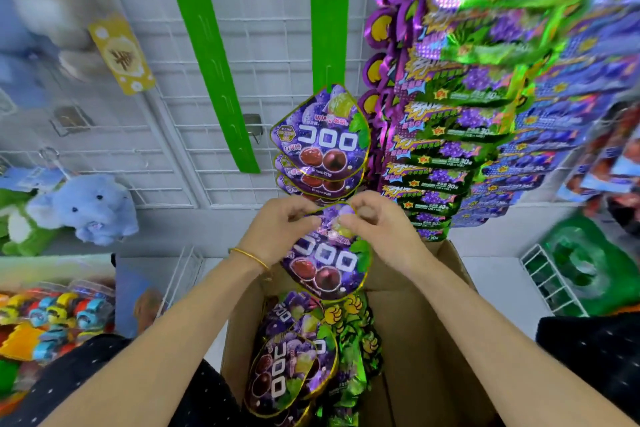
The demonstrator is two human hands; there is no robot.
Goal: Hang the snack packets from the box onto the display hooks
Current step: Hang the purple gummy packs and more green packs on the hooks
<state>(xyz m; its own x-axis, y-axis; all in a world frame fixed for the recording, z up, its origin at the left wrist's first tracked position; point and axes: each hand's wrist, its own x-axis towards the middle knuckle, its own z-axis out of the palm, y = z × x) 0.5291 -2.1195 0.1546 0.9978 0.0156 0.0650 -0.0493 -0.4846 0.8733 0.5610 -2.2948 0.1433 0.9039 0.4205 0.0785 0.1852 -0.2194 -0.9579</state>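
- We note one held packet (325, 267), purple with a grape print. It hangs over the open box (420, 319) and just under the hung packets (320, 142).
- The left hand (280, 229) pinches the packet's top edge from its own side, fingers curled in, thumb and forefinger closed on the foil.
- The right hand (377, 229) does the same on the other side. The fingertips of the two hands nearly meet over the packet's crown.
- Long axis: the packet hangs top up and bottom down, with the lower end swung a little to the right. Its face is toward us.
- The relation that matters is that the hung stack sits directly above and beyond the pinched top edge, close to it. We judge the coming move to be a short lift up and away toward the wire grid (263, 10).
- Both hands are about equally near the stack. The right sits slightly higher.
- We cannot see the hook itself or the packet's hang hole, as foil and fingers hide both.
- Counts:
  - held, one
  - hung purple fronts, three plainly and perhaps the edge of a fourth
  - purple packets in the box (294, 367), at least three
  - green packets (349, 333) beside them, too bunched to count
  - hands, two
  - box, one
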